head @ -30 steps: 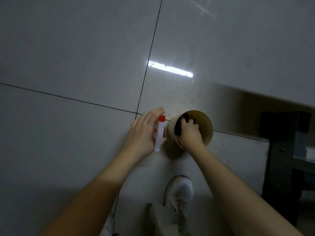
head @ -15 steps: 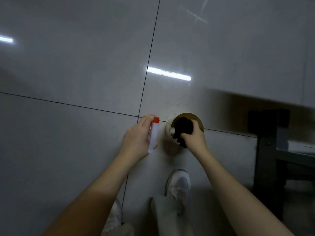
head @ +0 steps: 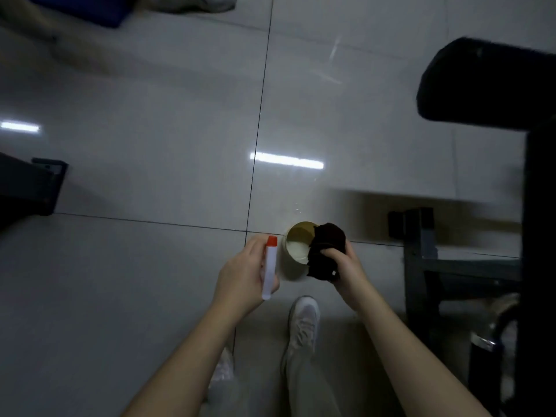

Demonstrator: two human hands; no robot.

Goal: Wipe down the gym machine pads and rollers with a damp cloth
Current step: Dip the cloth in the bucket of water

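Observation:
My right hand (head: 346,272) grips a dark bunched cloth (head: 326,251) just above and to the right of a tan paper cup (head: 296,246) standing on the tiled floor. My left hand (head: 240,275) holds a slim white spray bottle with a red cap (head: 269,267), upright, to the left of the cup. A black padded roller (head: 481,85) of the gym machine juts in at the upper right. The machine's dark steel frame (head: 451,266) stands to the right of my right hand.
Grey glossy floor tiles (head: 150,145) fill most of the view. My white shoe (head: 304,320) is planted just below the cup. A black machine foot (head: 36,188) sits at the left edge, and a blue object (head: 87,7) lies at the top left.
My right hand has lifted the dark cloth out of the cup. Both hands have risen away from the floor, and the view has pulled back so the roller pad shows.

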